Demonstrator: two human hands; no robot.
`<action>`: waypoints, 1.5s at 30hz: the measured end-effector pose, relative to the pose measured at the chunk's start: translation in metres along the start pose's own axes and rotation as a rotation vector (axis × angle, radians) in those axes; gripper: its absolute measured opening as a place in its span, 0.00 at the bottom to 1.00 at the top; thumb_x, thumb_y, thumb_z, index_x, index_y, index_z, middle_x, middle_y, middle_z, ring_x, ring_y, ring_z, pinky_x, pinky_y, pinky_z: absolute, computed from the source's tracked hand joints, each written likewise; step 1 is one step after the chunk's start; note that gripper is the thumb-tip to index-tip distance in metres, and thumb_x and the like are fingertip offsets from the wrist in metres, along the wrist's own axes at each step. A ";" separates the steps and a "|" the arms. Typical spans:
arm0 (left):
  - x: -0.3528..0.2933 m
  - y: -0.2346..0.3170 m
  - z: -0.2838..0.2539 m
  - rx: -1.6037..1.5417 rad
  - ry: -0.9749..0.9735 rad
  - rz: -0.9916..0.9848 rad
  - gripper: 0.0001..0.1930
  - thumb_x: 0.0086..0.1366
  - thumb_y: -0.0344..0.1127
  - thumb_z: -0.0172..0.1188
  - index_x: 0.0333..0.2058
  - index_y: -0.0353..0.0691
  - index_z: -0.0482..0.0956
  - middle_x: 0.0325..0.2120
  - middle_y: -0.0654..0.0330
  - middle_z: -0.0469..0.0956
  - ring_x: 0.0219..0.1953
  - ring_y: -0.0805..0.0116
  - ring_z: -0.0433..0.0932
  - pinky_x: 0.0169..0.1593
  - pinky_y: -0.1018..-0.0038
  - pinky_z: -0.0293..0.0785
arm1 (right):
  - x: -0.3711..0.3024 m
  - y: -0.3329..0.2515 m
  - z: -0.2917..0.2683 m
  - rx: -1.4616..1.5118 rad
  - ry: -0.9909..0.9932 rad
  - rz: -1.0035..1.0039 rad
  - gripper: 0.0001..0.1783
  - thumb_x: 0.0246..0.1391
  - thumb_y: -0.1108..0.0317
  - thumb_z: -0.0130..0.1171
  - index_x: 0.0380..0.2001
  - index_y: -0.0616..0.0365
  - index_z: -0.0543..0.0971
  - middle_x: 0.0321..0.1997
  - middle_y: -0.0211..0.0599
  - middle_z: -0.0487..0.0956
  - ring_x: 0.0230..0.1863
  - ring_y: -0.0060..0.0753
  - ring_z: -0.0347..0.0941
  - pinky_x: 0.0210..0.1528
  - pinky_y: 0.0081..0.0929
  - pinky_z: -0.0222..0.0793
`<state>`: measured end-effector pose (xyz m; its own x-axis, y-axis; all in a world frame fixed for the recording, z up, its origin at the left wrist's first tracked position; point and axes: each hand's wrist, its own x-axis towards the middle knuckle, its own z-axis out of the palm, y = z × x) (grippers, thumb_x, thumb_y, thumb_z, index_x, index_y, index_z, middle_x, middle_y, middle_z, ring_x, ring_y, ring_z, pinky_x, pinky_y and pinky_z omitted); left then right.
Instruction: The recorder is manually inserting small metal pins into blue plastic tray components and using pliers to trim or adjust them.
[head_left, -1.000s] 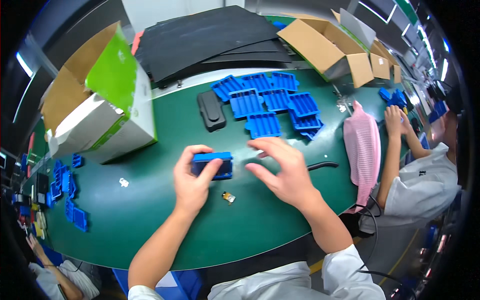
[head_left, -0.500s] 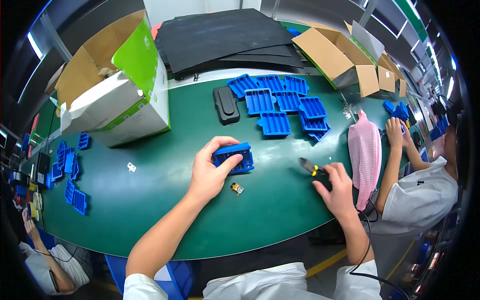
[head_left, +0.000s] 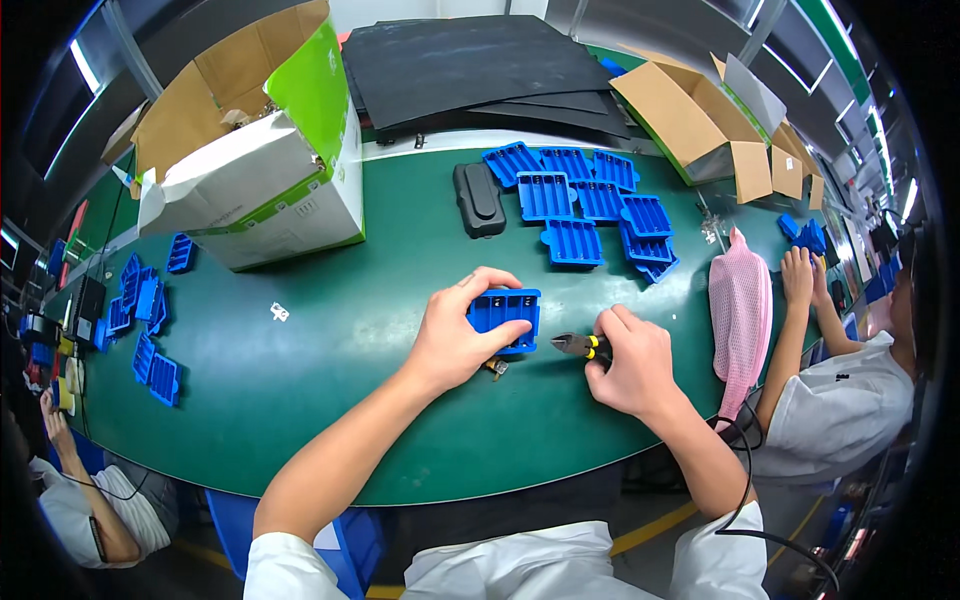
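Right hand [head_left: 635, 362]: has brought the pliers [head_left: 583, 346] leftward since half a second ago; fingers curled round the handles, forearm from five o'clock.
Left hand [head_left: 455, 340]: half closed, thumb across the blue tray [head_left: 508, 312], forearm from seven o'clock.
Held tray: ten o'clock of the pliers' tips, just apart.
Loose trays [head_left: 572, 243]: farther, one o'clock of it.

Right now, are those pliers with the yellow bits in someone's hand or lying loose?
In hand: the right hand grips the pliers, which point toward the blue tray held by the left hand.
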<state>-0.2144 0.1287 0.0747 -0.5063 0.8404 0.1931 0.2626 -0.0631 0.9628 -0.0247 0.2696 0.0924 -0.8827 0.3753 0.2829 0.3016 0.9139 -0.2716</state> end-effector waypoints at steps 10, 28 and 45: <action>-0.005 -0.006 0.006 0.214 0.044 0.214 0.14 0.52 0.32 0.68 0.35 0.34 0.76 0.30 0.52 0.79 0.32 0.58 0.79 0.38 0.70 0.74 | 0.027 -0.008 0.009 -0.124 0.022 0.004 0.10 0.33 0.74 0.60 0.20 0.57 0.68 0.20 0.40 0.73 0.23 0.48 0.72 0.23 0.44 0.65; -0.003 -0.006 0.005 0.203 0.064 0.200 0.14 0.51 0.33 0.68 0.33 0.34 0.76 0.29 0.53 0.80 0.30 0.59 0.80 0.36 0.71 0.73 | 0.035 -0.004 0.012 -0.210 -0.027 0.008 0.10 0.33 0.73 0.60 0.21 0.57 0.69 0.18 0.40 0.74 0.23 0.48 0.73 0.23 0.45 0.66; -0.004 -0.008 0.006 0.212 0.092 0.134 0.15 0.49 0.32 0.70 0.33 0.33 0.75 0.27 0.53 0.80 0.30 0.61 0.81 0.36 0.70 0.75 | 0.046 0.001 0.014 -0.335 -0.100 -0.096 0.11 0.34 0.71 0.63 0.22 0.58 0.71 0.20 0.42 0.77 0.22 0.46 0.76 0.25 0.41 0.70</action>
<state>-0.2095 0.1286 0.0652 -0.5256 0.7789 0.3422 0.4936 -0.0484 0.8684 -0.0699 0.2856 0.0922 -0.9385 0.2834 0.1971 0.3024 0.9504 0.0731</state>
